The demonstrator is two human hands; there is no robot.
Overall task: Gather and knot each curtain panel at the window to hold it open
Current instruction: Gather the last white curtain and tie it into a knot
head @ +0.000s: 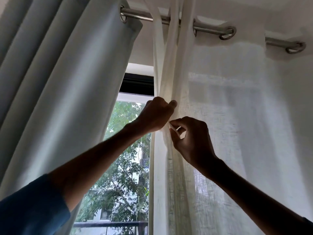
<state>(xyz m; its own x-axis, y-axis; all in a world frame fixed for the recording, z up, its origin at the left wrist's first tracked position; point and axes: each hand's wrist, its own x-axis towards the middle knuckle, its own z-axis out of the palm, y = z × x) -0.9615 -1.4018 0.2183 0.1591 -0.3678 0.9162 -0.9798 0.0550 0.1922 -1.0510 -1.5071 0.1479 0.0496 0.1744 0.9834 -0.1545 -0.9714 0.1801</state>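
At the window, high up near the rod, a sheer cream-white curtain panel (237,116) hangs on the right side. Its inner edge is drawn together into a narrow bunch of folds that runs down from the brushed metal rod (140,15). The left hand (156,114) is raised to that bunch, its fingers curled round the folds and the thumb tip pressed against the cloth. Just below it, on the same gathered edge, the right hand (193,141) pinches a thin fold between thumb and forefinger, the other fingers bent loosely toward the palm. Both forearms reach upward from the bottom corners of the view; a blue sleeve (30,209) covers the left upper arm. The rest of the sheer panel spreads flat to the right, hung on the rod by metal eyelet rings (227,33). On the left a grey-blue opaque curtain panel (67,82) hangs in broad pleats, slanting away toward the lower left. Between the two panels the black window frame (135,83) shows, with a leafy green tree (122,167) and a dark railing (110,224) outside.
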